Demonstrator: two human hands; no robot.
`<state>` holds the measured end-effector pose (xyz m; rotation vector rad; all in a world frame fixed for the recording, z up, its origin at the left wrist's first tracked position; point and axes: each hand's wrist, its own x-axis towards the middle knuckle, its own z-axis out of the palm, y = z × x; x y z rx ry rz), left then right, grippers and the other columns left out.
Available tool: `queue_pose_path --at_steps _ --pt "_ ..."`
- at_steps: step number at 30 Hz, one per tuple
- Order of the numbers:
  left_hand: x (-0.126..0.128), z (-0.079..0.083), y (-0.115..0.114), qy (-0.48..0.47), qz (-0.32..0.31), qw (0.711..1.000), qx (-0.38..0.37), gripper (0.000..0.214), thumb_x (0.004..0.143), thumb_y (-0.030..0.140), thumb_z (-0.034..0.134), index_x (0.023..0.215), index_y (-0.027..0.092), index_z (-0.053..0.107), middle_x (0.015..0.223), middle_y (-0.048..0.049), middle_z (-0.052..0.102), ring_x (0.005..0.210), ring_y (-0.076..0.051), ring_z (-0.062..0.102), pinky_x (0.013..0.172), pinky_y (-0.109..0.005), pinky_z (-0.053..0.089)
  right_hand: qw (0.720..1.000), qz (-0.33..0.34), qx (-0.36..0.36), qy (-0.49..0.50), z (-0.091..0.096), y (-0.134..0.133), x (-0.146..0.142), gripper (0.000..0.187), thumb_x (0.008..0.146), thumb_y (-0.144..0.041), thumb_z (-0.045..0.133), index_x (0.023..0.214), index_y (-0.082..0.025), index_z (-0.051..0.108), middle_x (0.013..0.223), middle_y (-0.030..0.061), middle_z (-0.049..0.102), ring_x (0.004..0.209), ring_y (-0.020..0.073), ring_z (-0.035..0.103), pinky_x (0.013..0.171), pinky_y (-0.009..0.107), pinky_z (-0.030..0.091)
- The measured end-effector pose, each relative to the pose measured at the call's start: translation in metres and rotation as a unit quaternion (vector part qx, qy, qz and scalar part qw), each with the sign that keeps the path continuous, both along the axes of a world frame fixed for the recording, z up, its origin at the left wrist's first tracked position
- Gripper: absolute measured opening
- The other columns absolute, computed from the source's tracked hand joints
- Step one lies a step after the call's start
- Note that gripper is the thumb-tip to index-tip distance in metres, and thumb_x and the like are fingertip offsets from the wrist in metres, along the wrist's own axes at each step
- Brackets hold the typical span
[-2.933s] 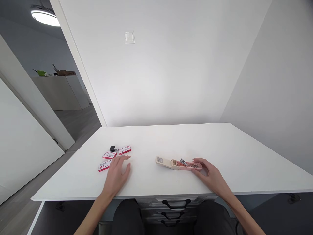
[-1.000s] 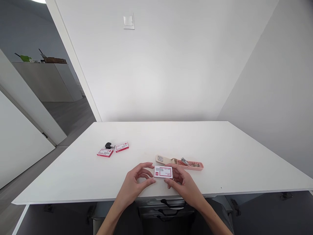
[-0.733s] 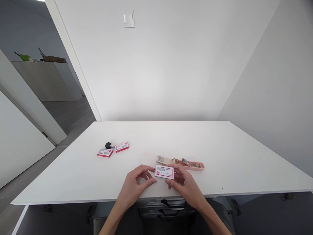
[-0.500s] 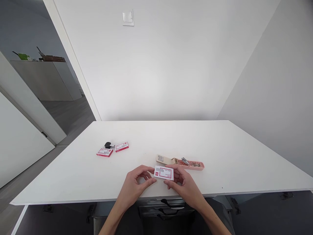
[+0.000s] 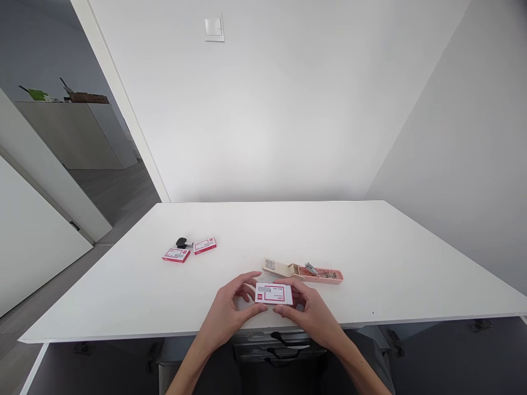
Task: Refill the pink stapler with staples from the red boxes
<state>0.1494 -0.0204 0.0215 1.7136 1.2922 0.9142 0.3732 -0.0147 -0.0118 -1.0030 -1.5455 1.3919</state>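
Observation:
A small white cardboard box (image 5: 269, 293) with red print and a grey picture is held just above the table's front edge. My right hand (image 5: 307, 307) grips its right end between thumb and fingers, where a plain white strip shows. My left hand (image 5: 230, 304) is curved around the left end, its thumb against the lower edge; the other fingertips are partly hidden behind the box. Just behind my hands lies an open pink case (image 5: 335, 276) with small metal items and a nail clipper (image 5: 311, 269). Its cream lid (image 5: 282, 269) is folded out to the left.
Two similar red-and-white boxes, one nearer (image 5: 176, 255) and one farther right (image 5: 205, 245), lie on the left of the white table (image 5: 123, 296). Beside them is a black-headed key-like object (image 5: 181, 242). A drawer unit with black handles (image 5: 286, 351) stands below the table edge.
The held box has turned to lie more level and shifted slightly left. A white strip now shows at its right end. My left thumb has moved right along the lower edge.

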Motion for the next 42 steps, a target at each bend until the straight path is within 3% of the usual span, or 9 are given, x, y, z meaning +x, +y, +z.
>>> queue_pose_path --at_steps 5,10,20,25,30,33,37,42 --pt "-0.001 0.001 0.000 0.015 -0.011 1.000 -0.007 0.038 0.084 0.043 0.075 0.119 0.029 0.070 0.100 -0.0024 0.074 0.092 -0.022 0.066 0.084 -0.034 0.053 1.000 0.016 -0.001 0.012 0.003 0.001 0.002 0.048 0.088 -0.052 0.070 0.127 -0.025 0.064 0.105 0.0067 0.075 0.083 0.0240 0.070 0.082 0.042 0.057" --pt "-0.002 0.003 -0.001 0.013 -0.013 1.000 -0.018 0.036 0.085 0.043 0.073 0.117 0.028 0.070 0.103 -0.0019 0.075 0.093 -0.022 0.065 0.086 -0.034 0.052 1.000 0.015 -0.001 0.020 0.004 0.000 0.003 0.042 0.090 -0.051 0.069 0.124 -0.025 0.065 0.107 0.0066 0.074 0.080 0.0220 0.068 0.083 0.040 0.055" --pt "-0.003 0.005 -0.001 0.009 -0.017 1.000 -0.022 0.036 0.086 0.045 0.071 0.116 0.027 0.068 0.105 -0.0019 0.075 0.095 -0.021 0.066 0.088 -0.034 0.052 0.999 0.016 -0.018 0.031 0.003 0.001 0.005 0.046 0.090 -0.053 0.068 0.125 -0.023 0.064 0.094 0.0046 0.072 0.075 0.0190 0.063 0.060 0.029 0.047" --pt "-0.002 0.006 0.000 -0.010 -0.017 0.999 -0.028 0.039 0.088 0.044 0.069 0.121 0.026 0.064 0.106 -0.0031 0.076 0.097 -0.022 0.068 0.090 -0.037 0.054 0.999 0.022 -0.012 0.045 0.002 0.001 0.004 0.050 0.091 -0.049 0.068 0.134 -0.025 0.058 0.107 0.0069 0.070 0.076 0.0174 0.063 0.059 0.029 0.048" --pt "-0.009 0.027 0.003 0.052 -0.016 0.997 0.050 0.039 0.087 0.045 0.069 0.121 0.026 0.063 0.097 -0.0022 0.075 0.084 -0.019 0.068 0.083 -0.035 0.057 0.997 0.015 -0.009 0.074 -0.001 0.004 0.002 0.058 0.095 -0.054 0.062 0.144 -0.027 0.047 0.117 0.0105 0.066 0.080 0.0185 0.066 0.056 0.029 0.052" --pt "-0.014 0.055 0.003 0.172 -0.043 0.975 0.138 0.033 0.090 0.041 0.065 0.121 0.028 0.065 0.093 -0.0012 0.072 0.082 -0.019 0.065 0.076 -0.030 0.054 0.997 0.006 -0.018 0.078 0.001 0.005 -0.001 0.055 0.099 -0.060 0.050 0.140 -0.023 0.051 0.119 0.0126 0.067 0.090 0.0215 0.069 0.063 0.032 0.057" --pt "-0.014 0.083 0.005 0.339 -0.104 0.901 0.251 0.029 0.097 0.023 0.050 0.121 0.030 0.066 0.099 -0.0026 0.069 0.082 -0.019 0.064 0.072 -0.029 0.048 0.997 -0.017 -0.041 0.070 0.007 0.006 -0.008 0.055 0.100 -0.063 0.044 0.134 -0.021 0.055 0.115 0.0123 0.068 0.097 0.0240 0.070 0.072 0.037 0.061" --pt "-0.019 0.080 0.011 0.414 -0.152 0.841 0.313 0.043 0.097 0.007 0.036 0.121 0.028 0.064 0.093 -0.0047 0.065 0.076 -0.018 0.062 0.073 -0.030 0.048 0.998 -0.022 -0.029 0.049 0.007 0.003 -0.013 0.054 0.098 -0.065 0.047 0.125 -0.020 0.060 0.111 0.0113 0.071 0.093 0.0235 0.072 0.071 0.037 0.061"
